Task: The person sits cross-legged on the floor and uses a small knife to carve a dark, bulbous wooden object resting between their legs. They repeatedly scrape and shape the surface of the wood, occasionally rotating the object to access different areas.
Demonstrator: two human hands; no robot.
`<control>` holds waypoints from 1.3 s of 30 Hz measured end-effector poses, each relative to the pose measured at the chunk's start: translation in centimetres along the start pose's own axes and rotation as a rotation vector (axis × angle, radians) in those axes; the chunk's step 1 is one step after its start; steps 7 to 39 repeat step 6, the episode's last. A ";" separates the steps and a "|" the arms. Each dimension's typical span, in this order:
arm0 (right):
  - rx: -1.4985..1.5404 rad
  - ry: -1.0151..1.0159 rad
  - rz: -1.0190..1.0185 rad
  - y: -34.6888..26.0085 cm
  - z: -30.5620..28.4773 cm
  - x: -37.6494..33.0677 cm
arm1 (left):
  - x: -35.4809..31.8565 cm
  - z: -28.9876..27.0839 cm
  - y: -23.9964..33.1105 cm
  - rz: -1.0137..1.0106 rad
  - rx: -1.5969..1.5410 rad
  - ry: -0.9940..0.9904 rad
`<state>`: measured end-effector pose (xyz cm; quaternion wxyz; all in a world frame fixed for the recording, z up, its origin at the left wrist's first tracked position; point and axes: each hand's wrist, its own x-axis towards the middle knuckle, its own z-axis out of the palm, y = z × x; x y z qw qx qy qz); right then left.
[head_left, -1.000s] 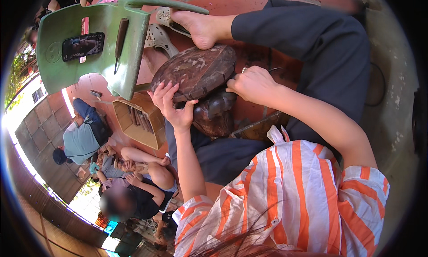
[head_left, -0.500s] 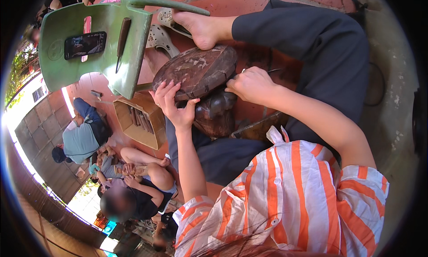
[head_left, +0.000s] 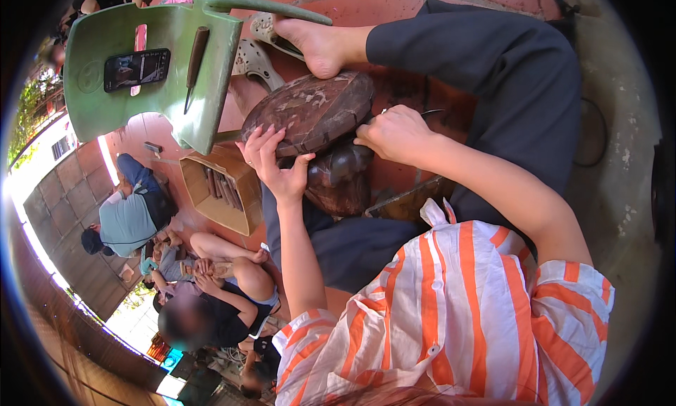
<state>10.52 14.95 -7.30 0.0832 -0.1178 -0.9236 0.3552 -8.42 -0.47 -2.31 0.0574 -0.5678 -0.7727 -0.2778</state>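
A dark brown wooden carving (head_left: 306,110) with a broad round top lies tilted between my legs, above a rounded, polished lower part (head_left: 341,177). My left hand (head_left: 276,163) grips the near left edge of the round top, its fingers lying on the face and its thumb at the rim. Against the right side, my right hand (head_left: 398,135) is closed in a fist around a thin carving tool (head_left: 434,111). Only a slim dark end of that tool shows beyond the knuckles; the rest is hidden. My bare foot (head_left: 320,47) rests against the carving's far edge.
A green plastic chair (head_left: 162,26) at the left bears a phone (head_left: 137,69) and a wooden-handled tool (head_left: 196,61). Below it stands a cardboard box (head_left: 211,212) with several tools. Pale clogs (head_left: 255,64) lie beyond. Other people (head_left: 134,219) sit at the far left.
My right hand has shifted very slightly, and a bit more of the tool's dark end shows. My left hand and the carving stay in place.
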 end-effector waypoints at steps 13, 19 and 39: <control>0.054 -0.035 -0.023 0.0 -0.9 -1.2 | 0.0 0.1 0.1 -0.007 0.003 -0.009; 0.054 -0.035 -0.023 0.0 -0.9 -1.2 | 0.0 0.1 0.1 -0.007 0.003 -0.009; 0.054 -0.035 -0.023 0.0 -0.9 -1.2 | 0.0 0.1 0.1 -0.007 0.003 -0.009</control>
